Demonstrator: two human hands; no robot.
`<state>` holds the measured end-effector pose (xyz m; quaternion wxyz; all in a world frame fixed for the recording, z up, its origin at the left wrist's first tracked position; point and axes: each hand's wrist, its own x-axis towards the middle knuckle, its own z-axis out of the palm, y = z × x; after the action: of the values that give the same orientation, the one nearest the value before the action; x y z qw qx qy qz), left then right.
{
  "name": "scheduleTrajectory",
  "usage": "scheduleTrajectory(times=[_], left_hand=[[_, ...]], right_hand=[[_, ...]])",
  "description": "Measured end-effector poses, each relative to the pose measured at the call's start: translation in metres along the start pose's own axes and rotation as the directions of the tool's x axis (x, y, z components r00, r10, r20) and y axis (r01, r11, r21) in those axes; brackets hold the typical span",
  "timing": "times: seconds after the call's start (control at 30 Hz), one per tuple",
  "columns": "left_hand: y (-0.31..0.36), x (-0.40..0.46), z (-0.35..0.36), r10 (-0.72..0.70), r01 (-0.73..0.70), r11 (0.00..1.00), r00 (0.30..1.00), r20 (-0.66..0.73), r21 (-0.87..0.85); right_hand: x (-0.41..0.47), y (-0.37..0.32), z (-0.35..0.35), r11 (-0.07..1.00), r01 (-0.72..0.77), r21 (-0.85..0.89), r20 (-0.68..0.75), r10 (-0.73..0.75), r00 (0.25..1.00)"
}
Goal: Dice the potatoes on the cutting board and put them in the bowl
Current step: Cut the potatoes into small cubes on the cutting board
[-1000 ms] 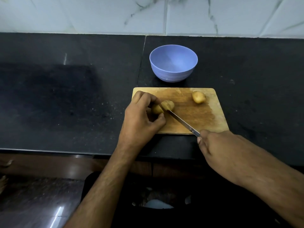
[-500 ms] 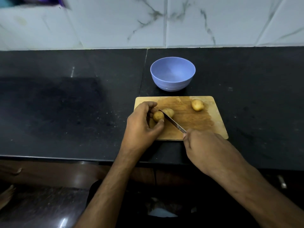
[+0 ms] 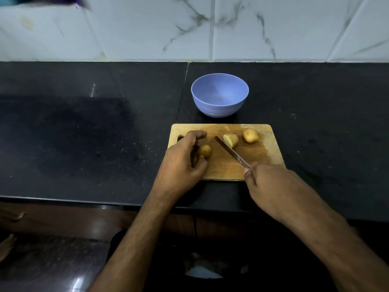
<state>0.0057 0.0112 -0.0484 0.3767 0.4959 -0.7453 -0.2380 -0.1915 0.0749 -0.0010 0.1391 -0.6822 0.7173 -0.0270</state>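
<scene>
A black stone counter (image 3: 84,133) runs across the frame under a wall of white marbled tiles (image 3: 147,28), with the dark cabinet front below it at the bottom edge.

Nearest the viewer, the right hand (image 3: 271,182) is wrapped round the handle of a knife (image 3: 231,152), whose blade slants up and left across the wooden cutting board (image 3: 271,157). The left hand (image 3: 181,163), at centre frame, pinches one potato half (image 3: 204,151) between thumb and curled fingers. Just beyond the blade tip lies the other half (image 3: 231,140), cut face showing, and a whole potato (image 3: 250,135) sits beside it toward the board's upper right. Farther back, just past the board, stands the blue bowl (image 3: 220,94), with nothing visible in it.

The risk now is probably the small rounded half rolling under the blade, since the left fingertips sit close to where a cut would fall; a slip could reach them.

Half a second ago the two halves lay together under the left hand with the blade between them; now one has been pushed right, clear of the knife.
</scene>
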Motion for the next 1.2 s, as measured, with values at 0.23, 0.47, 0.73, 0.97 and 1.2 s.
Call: scheduleTrajectory(times=[0.23,0.47,0.73,0.97,1.2], left_hand=[[-0.001,0.001,0.002,0.006,-0.005,1.000,0.997,-0.073,0.015],[-0.003,0.003,0.002,0.031,-0.029,0.999,0.996,-0.082,0.025],[-0.003,0.003,0.003,0.032,-0.028,0.999,0.995,-0.091,0.042],[-0.003,0.003,0.003,0.050,-0.045,0.997,0.996,-0.073,0.062],[0.000,0.001,0.003,0.031,-0.026,0.998,0.996,-0.079,0.061]], right_hand=[[-0.004,-0.021,0.004,0.997,0.060,0.047,-0.012,-0.059,0.998],[-0.009,-0.023,0.004,0.997,0.080,0.019,-0.058,-0.079,0.995],[-0.019,-0.029,-0.003,0.997,0.069,-0.045,-0.057,-0.071,0.996],[-0.010,-0.039,-0.006,0.998,0.021,-0.053,0.019,-0.020,1.000],[0.010,-0.027,-0.002,0.996,0.027,0.079,0.196,-0.042,0.980]])
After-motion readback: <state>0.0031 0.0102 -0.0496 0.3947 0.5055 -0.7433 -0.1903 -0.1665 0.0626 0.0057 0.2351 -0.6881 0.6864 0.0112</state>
